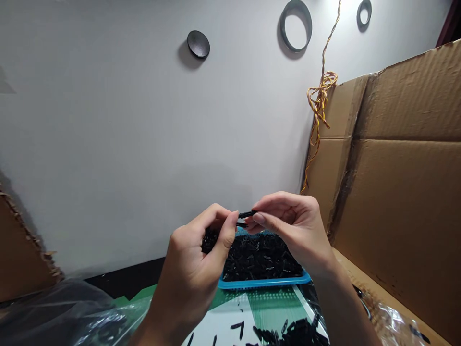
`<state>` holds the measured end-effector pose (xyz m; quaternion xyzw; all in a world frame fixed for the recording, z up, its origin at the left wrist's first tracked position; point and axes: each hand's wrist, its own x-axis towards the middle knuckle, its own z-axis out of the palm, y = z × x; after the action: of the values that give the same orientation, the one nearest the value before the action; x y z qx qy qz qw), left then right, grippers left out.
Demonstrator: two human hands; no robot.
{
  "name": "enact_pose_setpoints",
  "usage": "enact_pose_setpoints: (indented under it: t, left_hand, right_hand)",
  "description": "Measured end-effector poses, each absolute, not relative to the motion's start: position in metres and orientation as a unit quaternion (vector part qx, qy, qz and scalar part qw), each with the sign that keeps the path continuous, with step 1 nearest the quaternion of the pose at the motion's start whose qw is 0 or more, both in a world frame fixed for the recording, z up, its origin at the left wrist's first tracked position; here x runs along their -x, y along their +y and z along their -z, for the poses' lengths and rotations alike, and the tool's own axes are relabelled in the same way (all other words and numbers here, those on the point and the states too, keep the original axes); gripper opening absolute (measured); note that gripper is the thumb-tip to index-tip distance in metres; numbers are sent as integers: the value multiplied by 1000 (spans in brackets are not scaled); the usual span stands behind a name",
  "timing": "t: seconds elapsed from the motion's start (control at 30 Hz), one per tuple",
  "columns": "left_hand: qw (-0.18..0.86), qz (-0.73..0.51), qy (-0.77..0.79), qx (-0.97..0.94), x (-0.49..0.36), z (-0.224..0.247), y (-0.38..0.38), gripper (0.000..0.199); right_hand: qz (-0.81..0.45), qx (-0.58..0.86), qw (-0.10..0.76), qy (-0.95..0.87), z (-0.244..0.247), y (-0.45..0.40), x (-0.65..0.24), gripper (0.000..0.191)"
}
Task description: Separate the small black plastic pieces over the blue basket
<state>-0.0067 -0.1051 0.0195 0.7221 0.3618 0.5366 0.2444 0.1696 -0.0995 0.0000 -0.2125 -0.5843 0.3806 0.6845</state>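
Observation:
My left hand (203, 252) is closed in a pinch, with a small black piece (242, 225) at its fingertips and more black pieces (209, 240) inside the palm. Facing it, my right hand (293, 226) pinches another thin black piece (247, 214) between thumb and index finger. The fingertips of both hands are close together, above a blue basket (264, 283) full of small black pieces. A pile of similar black pieces (300, 332) lies nearer to me, with a few loose ones (240, 328) on the white and green surface.
A cardboard sheet (403, 192) stands at the right, and torn cardboard (21, 245) at the left. Clear plastic (104, 327) lies at the lower left. Yellow-brown twisted wire (319, 103) hangs by the wall, which carries black rings (296, 26) and a round black disc (198, 44).

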Motion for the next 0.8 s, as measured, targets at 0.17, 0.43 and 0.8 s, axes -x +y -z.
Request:
enact_pose_setpoints:
  t: [0.17, 0.43, 0.8]
  left_hand:
    - [242, -537, 360, -724, 6, -19, -105, 29]
    - [229, -527, 374, -728, 6, -20, -106, 29]
    - [225, -514, 371, -740, 5, -21, -107, 29]
  right_hand:
    - [-369, 225, 693, -576, 1, -98, -168, 7]
    - [-359, 215, 707, -570, 2, -96, -167, 8]
    - [-325, 206, 720, -577, 3, -95, -165, 8]
